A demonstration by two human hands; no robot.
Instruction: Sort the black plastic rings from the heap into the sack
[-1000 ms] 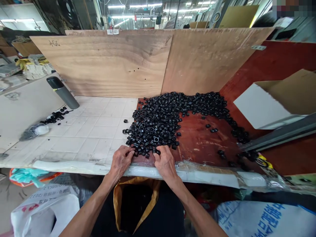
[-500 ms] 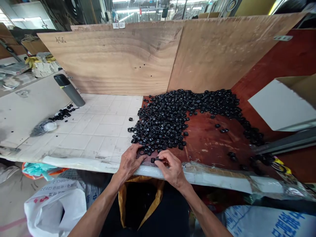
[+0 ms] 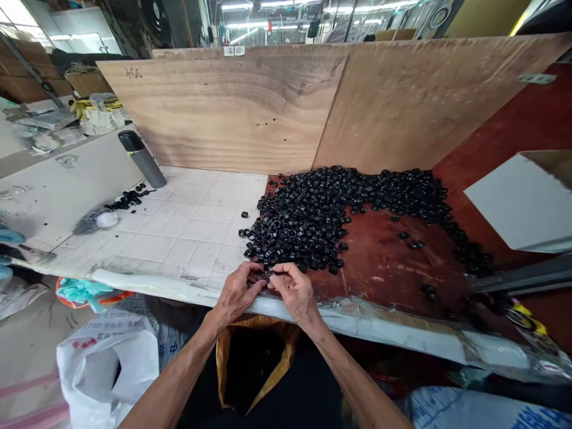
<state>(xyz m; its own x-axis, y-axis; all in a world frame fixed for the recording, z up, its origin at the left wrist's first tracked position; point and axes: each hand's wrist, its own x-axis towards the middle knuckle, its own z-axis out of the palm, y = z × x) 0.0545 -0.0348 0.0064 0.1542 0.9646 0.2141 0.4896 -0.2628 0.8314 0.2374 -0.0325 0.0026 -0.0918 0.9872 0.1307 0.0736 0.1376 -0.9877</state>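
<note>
A broad heap of small black ring-shaped parts (image 3: pixel 304 220) lies on the table, partly on white tiles and partly on the red-brown surface. At its front edge, my left hand (image 3: pixel 239 290) pinches a black part between thumb and fingertips. My right hand (image 3: pixel 292 289) is right beside it, thumb and index finger closed on another small black part. The fingertips of both hands nearly meet near the table's padded front edge (image 3: pixel 179 292). Below the hands, an open bag with a yellow-brown rim (image 3: pixel 222 369) hangs at my lap.
A grey bottle (image 3: pixel 145 161) and a small plastic bag of black parts (image 3: pixel 92 220) are at the left. Tall wooden boards (image 3: pixel 223 113) close off the back. A white box (image 3: pixel 518 202), a metal bar and yellow-handled tool (image 3: pixel 525 316) are at the right.
My right hand has moved left with a small black part, up to my left hand. My left hand has closed its fingertips. The view has shifted slightly.
</note>
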